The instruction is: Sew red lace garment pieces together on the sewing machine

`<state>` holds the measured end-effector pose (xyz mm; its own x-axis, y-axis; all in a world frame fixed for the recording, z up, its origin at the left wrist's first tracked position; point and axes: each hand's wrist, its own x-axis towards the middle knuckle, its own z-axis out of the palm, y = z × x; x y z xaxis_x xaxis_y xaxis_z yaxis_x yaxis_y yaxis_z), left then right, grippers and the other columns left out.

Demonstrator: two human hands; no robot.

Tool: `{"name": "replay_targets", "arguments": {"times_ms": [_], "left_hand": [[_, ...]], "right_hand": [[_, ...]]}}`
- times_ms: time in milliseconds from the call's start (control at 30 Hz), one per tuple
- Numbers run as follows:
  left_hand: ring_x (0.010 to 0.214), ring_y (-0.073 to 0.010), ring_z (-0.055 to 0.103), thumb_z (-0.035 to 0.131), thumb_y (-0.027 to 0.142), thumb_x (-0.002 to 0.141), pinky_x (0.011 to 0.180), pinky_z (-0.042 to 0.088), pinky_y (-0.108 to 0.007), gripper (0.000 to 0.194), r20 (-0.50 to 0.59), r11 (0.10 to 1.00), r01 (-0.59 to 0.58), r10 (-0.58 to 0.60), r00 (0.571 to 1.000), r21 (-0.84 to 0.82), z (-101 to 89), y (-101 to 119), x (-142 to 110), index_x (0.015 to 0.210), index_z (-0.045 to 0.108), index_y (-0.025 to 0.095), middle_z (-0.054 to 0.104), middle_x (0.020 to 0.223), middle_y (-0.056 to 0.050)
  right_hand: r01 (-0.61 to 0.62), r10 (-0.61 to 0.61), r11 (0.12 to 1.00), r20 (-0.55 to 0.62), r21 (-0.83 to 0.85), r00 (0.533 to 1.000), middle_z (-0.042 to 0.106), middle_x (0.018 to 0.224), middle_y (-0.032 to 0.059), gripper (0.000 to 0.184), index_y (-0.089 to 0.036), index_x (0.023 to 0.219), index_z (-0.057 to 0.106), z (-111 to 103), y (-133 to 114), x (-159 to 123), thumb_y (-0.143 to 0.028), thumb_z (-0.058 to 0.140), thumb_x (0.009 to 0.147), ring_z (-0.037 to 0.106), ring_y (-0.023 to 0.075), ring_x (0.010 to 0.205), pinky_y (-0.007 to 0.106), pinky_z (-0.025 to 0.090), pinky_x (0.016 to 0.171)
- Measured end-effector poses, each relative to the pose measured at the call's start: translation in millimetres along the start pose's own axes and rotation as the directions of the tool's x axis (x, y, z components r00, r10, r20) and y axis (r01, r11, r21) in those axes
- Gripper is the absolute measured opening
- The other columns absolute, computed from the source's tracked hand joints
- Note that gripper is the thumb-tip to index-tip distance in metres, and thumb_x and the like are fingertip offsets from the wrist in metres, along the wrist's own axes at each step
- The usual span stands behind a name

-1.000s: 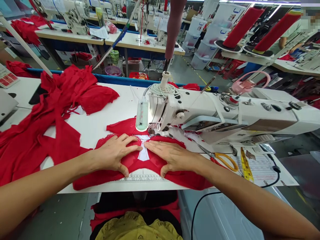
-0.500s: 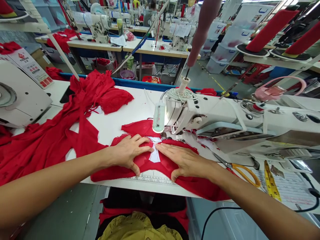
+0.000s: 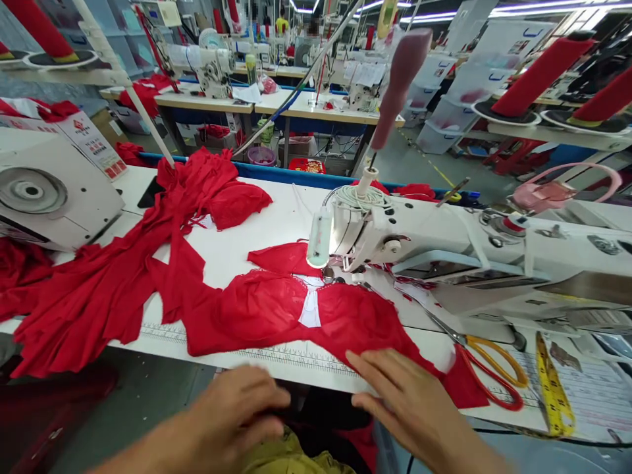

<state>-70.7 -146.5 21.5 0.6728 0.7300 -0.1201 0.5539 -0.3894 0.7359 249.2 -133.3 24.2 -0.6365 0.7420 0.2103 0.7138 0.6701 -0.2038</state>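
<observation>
A red bra (image 3: pixel 261 306) with lace edges and a white centre piece (image 3: pixel 311 309) lies spread flat on the sewing table, just in front of the machine's needle area. My left hand (image 3: pixel 237 408) is off the cloth, before the table's front edge. It is smeared by motion, but thumb and fingers show apart with nothing between them. My right hand (image 3: pixel 409 401) hovers at the front edge by the bra's right wing, fingers stretched out and holding nothing; whether the fingertips touch the cloth I cannot tell.
A white sewing machine (image 3: pixel 424 230) stands at the right. Orange-and-red-handled scissors (image 3: pixel 469 345) and a yellow tape measure (image 3: pixel 553 388) lie near it. A heap of red fabric (image 3: pixel 108 283) covers the left side. Printed ruler marks (image 3: pixel 296 357) run along the front edge.
Both hands have lifted off the bra and drawn back toward my body, the left now past the table edge. The bra stays flat in place. My view has tilted up slightly.
</observation>
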Motion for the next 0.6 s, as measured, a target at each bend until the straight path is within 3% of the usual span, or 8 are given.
{"name": "replay_targets", "arguments": {"times_ms": [100, 167, 267, 400, 600], "left_hand": [[0.101, -0.0231, 0.063, 0.057, 0.050, 0.093, 0.094, 0.048, -0.033, 0.027, 0.148, 0.902, 0.325, -0.294, 0.944, -0.282, 41.6, -1.5, -19.1, 0.103, 0.071, 0.031, 0.071, 0.104, -0.002], [0.103, -0.0242, 0.062, 0.060, 0.050, 0.090, 0.096, 0.046, -0.035, 0.026, 0.170, 0.835, 0.393, -0.354, 0.919, -0.384, 61.4, -2.9, -14.2, 0.098, 0.073, 0.029, 0.071, 0.103, -0.001], [0.087, -0.0210, 0.065, 0.057, 0.052, 0.090, 0.082, 0.049, -0.031, 0.034, 0.193, 0.748, 0.363, -0.308, 0.932, -0.556, 78.5, -0.5, 6.9, 0.095, 0.072, 0.022, 0.072, 0.089, -0.003], [0.079, -0.0184, 0.064, 0.057, 0.062, 0.088, 0.073, 0.048, -0.028, 0.047, 0.206, 0.628, 0.326, -0.259, 0.944, -0.707, 85.3, 10.1, 32.4, 0.096, 0.068, 0.017, 0.070, 0.084, -0.005], [0.087, -0.0206, 0.064, 0.057, 0.068, 0.086, 0.081, 0.048, -0.032, 0.053, 0.188, 0.634, 0.295, -0.232, 0.954, -0.715, 85.1, 18.8, 44.5, 0.098, 0.067, 0.017, 0.069, 0.089, -0.007]], "right_hand": [[-0.036, 0.024, 0.990, -0.087, -0.135, 0.996, 0.070, 0.104, 0.0131, 0.042, -0.020, 0.136, 0.056, 15.9, -10.3, -28.0, -0.040, 0.047, 0.101, 0.067, 0.0261, 0.089, 0.039, 0.057, 0.075], [-0.067, 0.049, 0.979, -0.096, -0.195, 0.994, 0.069, 0.104, 0.0148, 0.041, -0.017, 0.134, 0.057, 22.5, -13.6, -35.5, -0.038, 0.047, 0.101, 0.066, 0.0267, 0.089, 0.040, 0.056, 0.074], [-0.105, 0.088, 0.964, -0.081, -0.246, 0.993, 0.067, 0.105, 0.0156, 0.037, -0.015, 0.131, 0.058, 25.8, -14.6, -37.8, -0.032, 0.048, 0.100, 0.065, 0.0268, 0.089, 0.039, 0.055, 0.074], [-0.157, 0.139, 0.960, -0.092, -0.231, 0.986, 0.067, 0.105, 0.0138, 0.036, -0.016, 0.134, 0.055, 27.3, -13.8, -39.6, -0.022, 0.046, 0.100, 0.064, 0.0250, 0.090, 0.038, 0.055, 0.076], [-0.214, 0.186, 0.957, -0.150, -0.198, 0.971, 0.066, 0.109, 0.0150, 0.038, -0.016, 0.136, 0.053, 27.7, -11.3, -47.6, -0.024, 0.049, 0.099, 0.064, 0.0263, 0.095, 0.041, 0.055, 0.079]]}}
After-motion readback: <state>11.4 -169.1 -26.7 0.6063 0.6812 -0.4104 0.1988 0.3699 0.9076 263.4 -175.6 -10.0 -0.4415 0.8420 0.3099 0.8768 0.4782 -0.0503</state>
